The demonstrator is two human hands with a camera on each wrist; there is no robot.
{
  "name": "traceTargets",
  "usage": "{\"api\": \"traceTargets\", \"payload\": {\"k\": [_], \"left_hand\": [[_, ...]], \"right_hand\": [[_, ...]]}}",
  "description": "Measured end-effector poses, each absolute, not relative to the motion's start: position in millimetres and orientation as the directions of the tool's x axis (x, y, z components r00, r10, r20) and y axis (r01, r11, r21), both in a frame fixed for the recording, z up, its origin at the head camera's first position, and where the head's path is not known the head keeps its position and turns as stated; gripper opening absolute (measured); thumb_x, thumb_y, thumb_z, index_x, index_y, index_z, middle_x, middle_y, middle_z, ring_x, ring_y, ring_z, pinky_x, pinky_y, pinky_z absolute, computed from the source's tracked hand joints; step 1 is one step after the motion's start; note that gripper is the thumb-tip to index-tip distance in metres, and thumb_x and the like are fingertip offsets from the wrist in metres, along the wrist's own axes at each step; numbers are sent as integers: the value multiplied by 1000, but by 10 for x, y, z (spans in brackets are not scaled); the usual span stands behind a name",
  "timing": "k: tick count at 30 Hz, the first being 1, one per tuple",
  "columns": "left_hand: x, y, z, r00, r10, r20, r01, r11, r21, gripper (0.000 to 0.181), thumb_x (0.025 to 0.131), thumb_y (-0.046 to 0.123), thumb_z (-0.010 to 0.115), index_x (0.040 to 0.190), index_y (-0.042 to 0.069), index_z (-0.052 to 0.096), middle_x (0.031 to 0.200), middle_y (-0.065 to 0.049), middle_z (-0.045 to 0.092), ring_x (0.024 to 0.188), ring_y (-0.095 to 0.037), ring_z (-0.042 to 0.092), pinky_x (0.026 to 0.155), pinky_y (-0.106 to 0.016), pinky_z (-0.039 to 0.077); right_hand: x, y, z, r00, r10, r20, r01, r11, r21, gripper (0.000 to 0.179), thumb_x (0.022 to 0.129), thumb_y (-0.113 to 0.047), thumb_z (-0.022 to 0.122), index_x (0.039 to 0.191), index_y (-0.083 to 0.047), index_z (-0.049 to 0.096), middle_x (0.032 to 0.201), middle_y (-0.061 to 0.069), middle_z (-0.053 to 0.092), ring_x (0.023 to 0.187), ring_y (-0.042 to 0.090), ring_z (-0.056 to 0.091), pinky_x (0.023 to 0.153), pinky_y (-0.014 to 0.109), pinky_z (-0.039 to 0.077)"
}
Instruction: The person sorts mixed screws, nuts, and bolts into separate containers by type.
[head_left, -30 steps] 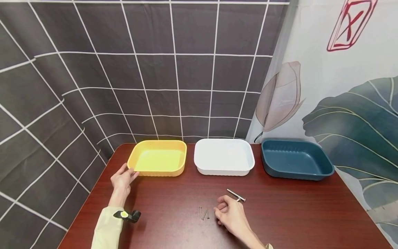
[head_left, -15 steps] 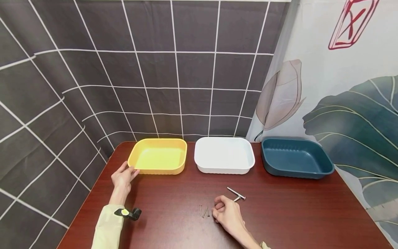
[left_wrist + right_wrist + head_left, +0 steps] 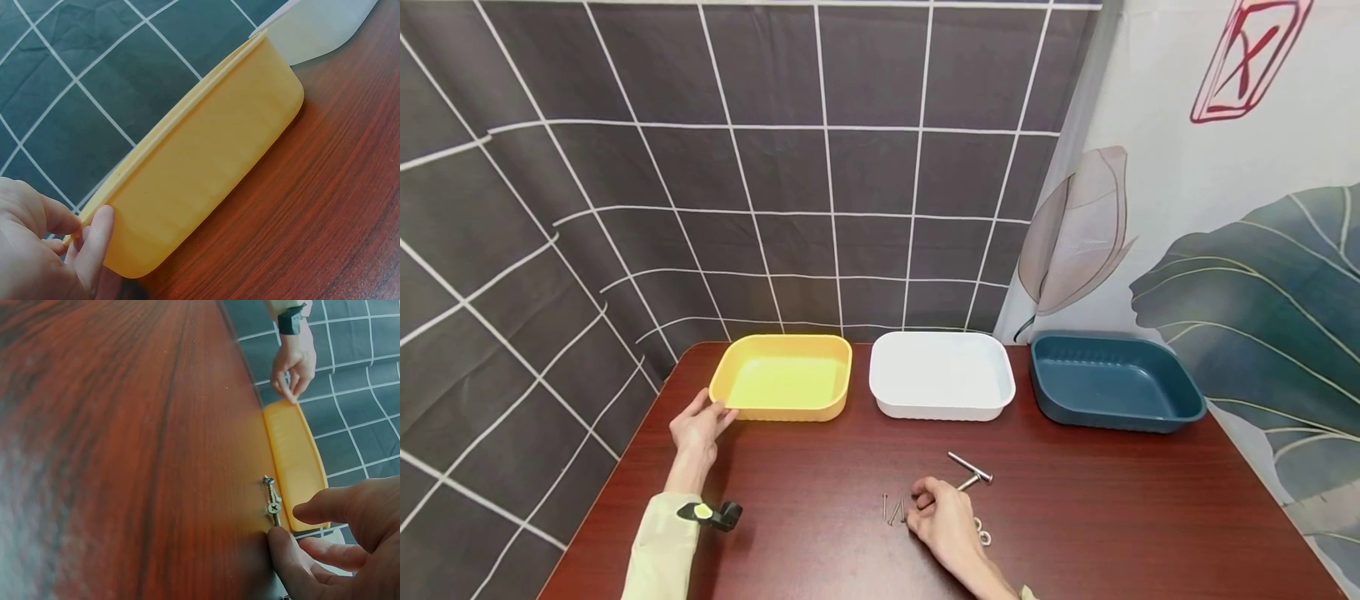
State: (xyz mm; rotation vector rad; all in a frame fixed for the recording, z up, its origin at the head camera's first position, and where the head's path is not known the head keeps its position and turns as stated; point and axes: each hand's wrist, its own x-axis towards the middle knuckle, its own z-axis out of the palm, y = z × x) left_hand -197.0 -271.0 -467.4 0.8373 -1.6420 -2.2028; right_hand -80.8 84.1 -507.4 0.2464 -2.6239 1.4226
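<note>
At the front left corner of the yellow tray [image 3: 790,412], my left hand [image 3: 696,429] pinches the rim between thumb and fingers; the left wrist view shows a digit [image 3: 99,240] against its outer wall. My right hand [image 3: 943,521] is low over the table, just right of several small screws [image 3: 892,510]. Its thumb [image 3: 284,550] reaches down right by a screw [image 3: 274,507] in the right wrist view, a gap showing between thumb and index finger. Behind this hand lie two metal bolts [image 3: 970,467], and metal nuts [image 3: 984,537] peek out at its right side.
A white tray [image 3: 943,412] stands in the middle of the back edge, with a dark blue tray [image 3: 1108,417] to its right. All rest on a reddish-brown wooden table [image 3: 820,475]. A grey gridded cloth [image 3: 775,167] hangs behind.
My right hand has moved slightly left and closer to the screws, uncovering the nuts and more of the nearer bolt. The left hand stays on the yellow tray's corner.
</note>
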Motion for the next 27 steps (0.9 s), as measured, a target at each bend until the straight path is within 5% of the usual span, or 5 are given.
{"api": "traceTargets", "payload": {"k": [9,27], "left_hand": [[-1970,-2708,-4692,-801,-523,-290,-124,-329,936,62,92,-12,51,151,1,38,137,-29,45,66,-4,68,79,-22,61],[-1960,-2713,-4683,-806,-517,-289,-121,-333,935,62,92,-12,50,151,1,36,145,-27,41,67,-5,69,77,-21,61]], "right_hand": [[-797,780,-5107,-967,-52,249,-224,637,-738,22,67,-5,84,84,-8,69,70,-8,61,57,-1,57,52,25,53],[-829,725,-5101,-956,-66,284,-235,751,-617,18,65,-3,79,74,-11,65,65,-9,55,57,5,52,47,25,48]]}}
